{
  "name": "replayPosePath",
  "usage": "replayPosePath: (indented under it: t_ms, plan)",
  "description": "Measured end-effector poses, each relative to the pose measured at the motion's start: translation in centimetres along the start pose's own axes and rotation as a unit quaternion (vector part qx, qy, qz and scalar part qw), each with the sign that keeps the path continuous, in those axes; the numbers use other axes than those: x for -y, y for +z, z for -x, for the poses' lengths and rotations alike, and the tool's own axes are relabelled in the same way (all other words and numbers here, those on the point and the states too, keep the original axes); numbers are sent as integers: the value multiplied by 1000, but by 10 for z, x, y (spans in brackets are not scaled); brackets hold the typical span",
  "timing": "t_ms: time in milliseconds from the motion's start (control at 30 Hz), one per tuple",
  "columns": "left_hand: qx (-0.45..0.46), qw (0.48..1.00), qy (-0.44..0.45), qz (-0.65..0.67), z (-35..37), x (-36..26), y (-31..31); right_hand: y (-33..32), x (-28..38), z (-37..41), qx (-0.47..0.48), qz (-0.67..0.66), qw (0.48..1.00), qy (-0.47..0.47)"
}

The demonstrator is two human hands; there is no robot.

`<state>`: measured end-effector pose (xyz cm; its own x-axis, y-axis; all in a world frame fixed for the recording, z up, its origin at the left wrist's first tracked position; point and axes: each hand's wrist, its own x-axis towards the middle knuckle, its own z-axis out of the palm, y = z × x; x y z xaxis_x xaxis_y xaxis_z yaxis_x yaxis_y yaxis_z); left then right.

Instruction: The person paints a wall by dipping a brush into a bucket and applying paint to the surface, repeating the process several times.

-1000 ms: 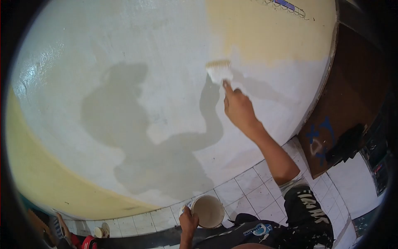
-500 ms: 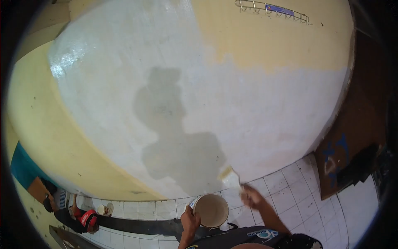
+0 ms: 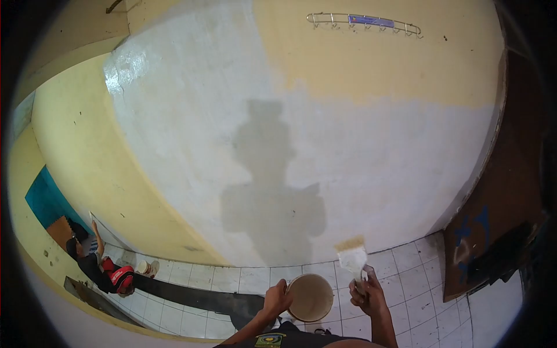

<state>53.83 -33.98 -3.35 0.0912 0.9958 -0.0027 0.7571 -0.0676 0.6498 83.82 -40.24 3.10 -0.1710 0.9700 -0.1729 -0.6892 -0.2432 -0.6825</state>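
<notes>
My left hand (image 3: 278,299) is closed on the side of a round paint bucket (image 3: 311,297), whose open top faces up at me. What lies at its bottom is hard to make out. In my right hand (image 3: 369,294) is a wide paintbrush (image 3: 353,258), gripped by its handle with the bristles pointing up and away. The brush is right of the bucket and apart from it. Ahead stands a wall (image 3: 191,145) with a large pale whitish area beside yellow paint; my shadow falls on it.
At the left a co-worker (image 3: 96,269) crouches by the wall with one arm raised, near a small bucket (image 3: 143,267). A dark strip (image 3: 197,297) lies on the white tiled floor (image 3: 255,278). A hook rack (image 3: 364,23) hangs high; a brown panel (image 3: 493,191) stands right.
My view has turned a little left. The brush has gone from tilted left to more upright, its wide face toward me. The co-worker's arm has risen along the wall.
</notes>
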Motion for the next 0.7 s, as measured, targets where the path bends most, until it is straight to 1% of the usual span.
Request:
replayPosePath:
  t_ms: [33, 67, 100, 167, 200, 233, 300, 333, 367, 467, 500, 567, 600, 633, 700]
  plan:
    - [-3, 1000, 3, 3, 3, -11, 4, -1, 7, 10, -21, -2, 1000, -21]
    - [-1, 1000, 7, 16, 6, -19, 9, -6, 8, 21, 3, -4, 999, -41]
    - [0, 1000, 9, 28, 11, -24, 14, -16, 6, 32, 5, -2, 999, -39]
    - [-6, 999, 19, 33, 16, -28, 24, -40, 3, 50, -13, 22, 1000, 5]
    - [-12, 999, 31, 37, 22, -32, 26, -47, -1, 58, -24, -5, 1000, 18]
    - [-17, 998, 44, 42, 25, -36, 28, -47, 1, 63, -24, -3, 999, 21]
    - [-17, 998, 31, 48, 29, -42, 28, -41, -1, 75, -68, 90, 992, 53]
    - [-17, 998, 21, 50, 30, -46, 28, -35, 0, 79, -79, 94, 991, 51]
    - [-16, 998, 18, 52, 30, -49, 29, -33, 1, 81, -79, 95, 991, 54]
    - [-13, 998, 52, 38, 35, -50, 28, -25, 4, 85, -75, 212, 973, 44]
    - [-14, 998, 48, 36, 37, -51, 28, -27, 2, 85, -73, 210, 974, 48]
    - [-1, 999, 47, 21, 39, -51, 29, -34, 2, 84, -49, 314, 947, 55]
    - [-3, 999, 43, 18, 40, -50, 30, -35, 3, 86, -37, 339, 938, 58]
    - [-3, 999, 36, 19, 42, -50, 30, -37, 2, 87, -33, 337, 939, 61]
    - [-6, 999, 26, 18, 45, -47, 27, -40, 0, 88, -49, 424, 903, 51]
